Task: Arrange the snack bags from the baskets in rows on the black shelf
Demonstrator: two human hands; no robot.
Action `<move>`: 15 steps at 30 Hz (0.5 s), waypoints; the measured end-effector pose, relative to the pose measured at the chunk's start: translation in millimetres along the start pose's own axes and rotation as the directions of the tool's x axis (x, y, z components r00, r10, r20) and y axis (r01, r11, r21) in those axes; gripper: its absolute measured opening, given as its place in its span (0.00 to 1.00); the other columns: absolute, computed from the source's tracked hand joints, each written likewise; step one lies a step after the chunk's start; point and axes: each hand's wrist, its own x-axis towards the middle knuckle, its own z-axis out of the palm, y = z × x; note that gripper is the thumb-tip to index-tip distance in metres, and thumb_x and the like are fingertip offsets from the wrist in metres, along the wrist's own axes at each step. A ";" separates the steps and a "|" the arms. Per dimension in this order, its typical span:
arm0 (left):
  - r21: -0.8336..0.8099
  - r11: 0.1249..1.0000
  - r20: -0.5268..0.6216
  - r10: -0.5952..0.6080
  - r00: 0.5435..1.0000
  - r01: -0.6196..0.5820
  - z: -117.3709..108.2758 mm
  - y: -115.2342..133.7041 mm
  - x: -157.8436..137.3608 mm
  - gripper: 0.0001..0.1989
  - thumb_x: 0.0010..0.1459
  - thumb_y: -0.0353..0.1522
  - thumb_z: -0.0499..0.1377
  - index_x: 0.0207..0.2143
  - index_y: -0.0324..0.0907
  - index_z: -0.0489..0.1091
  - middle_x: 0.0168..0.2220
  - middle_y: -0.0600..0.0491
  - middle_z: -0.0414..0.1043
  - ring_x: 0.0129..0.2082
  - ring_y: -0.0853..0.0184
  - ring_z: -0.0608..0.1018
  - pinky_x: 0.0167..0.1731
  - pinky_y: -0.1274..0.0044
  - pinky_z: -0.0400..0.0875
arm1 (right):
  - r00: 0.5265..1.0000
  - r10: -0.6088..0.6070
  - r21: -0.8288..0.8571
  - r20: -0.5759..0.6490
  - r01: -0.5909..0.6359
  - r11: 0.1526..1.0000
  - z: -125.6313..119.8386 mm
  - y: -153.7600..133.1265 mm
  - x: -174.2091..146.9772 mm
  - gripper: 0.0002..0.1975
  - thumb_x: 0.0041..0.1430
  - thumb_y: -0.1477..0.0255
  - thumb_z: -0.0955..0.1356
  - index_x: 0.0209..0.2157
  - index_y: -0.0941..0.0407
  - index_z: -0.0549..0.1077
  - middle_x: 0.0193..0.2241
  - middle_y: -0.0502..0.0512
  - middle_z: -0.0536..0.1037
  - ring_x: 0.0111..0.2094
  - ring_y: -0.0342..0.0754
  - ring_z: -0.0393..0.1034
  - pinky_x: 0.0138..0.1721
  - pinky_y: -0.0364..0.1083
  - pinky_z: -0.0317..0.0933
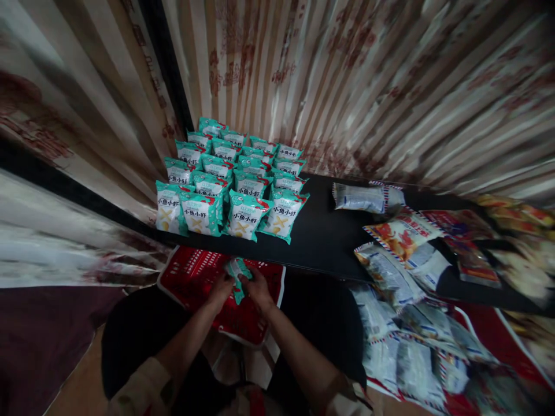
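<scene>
Between my two hands is a teal-and-white snack bag (238,279), held over a red plastic basket (186,271) on my lap. My left hand (222,287) grips the bag's left side, and my right hand (257,286) grips its right side. Just beyond the basket, similar teal snack bags (246,216) stand upright in close rows on a black table (321,231). The parts of my fingers behind the bag are hidden.
Silver-backed snack bags (384,271) and an orange-and-white snack bag (405,231) lie on the table's right side. Lower right, a second red basket (481,323) is heaped with more bags. Patterned curtains (347,86) hang behind and to the left.
</scene>
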 end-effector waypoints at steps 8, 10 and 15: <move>0.296 0.912 -0.194 0.348 0.917 -0.284 -33.8 23.6 -47.6 0.28 0.49 0.27 0.58 0.55 0.39 0.61 0.60 0.41 0.56 0.61 0.56 0.58 0.58 0.66 0.55 | 0.993 -0.055 -0.187 0.104 0.074 0.980 -51.2 -52.1 -33.8 0.27 0.44 0.68 0.72 0.49 0.55 0.69 0.32 0.52 0.77 0.31 0.47 0.72 0.34 0.45 0.66; 0.411 0.796 -0.097 0.523 0.847 -0.444 -42.0 25.0 -58.8 0.30 0.48 0.27 0.59 0.56 0.41 0.60 0.61 0.44 0.54 0.63 0.56 0.55 0.59 0.64 0.54 | 0.981 -0.080 -0.192 0.179 0.115 0.975 -61.0 -64.8 -44.5 0.30 0.44 0.67 0.72 0.51 0.56 0.67 0.32 0.52 0.77 0.31 0.47 0.71 0.33 0.45 0.67; 0.456 0.552 0.158 0.722 0.673 -0.699 -60.1 28.4 -85.5 0.28 0.52 0.29 0.57 0.56 0.45 0.60 0.63 0.48 0.51 0.64 0.58 0.50 0.60 0.62 0.52 | 0.962 -0.118 -0.130 0.244 0.153 0.980 -80.8 -101.1 -68.2 0.28 0.46 0.64 0.71 0.50 0.57 0.68 0.38 0.54 0.77 0.37 0.48 0.72 0.38 0.45 0.67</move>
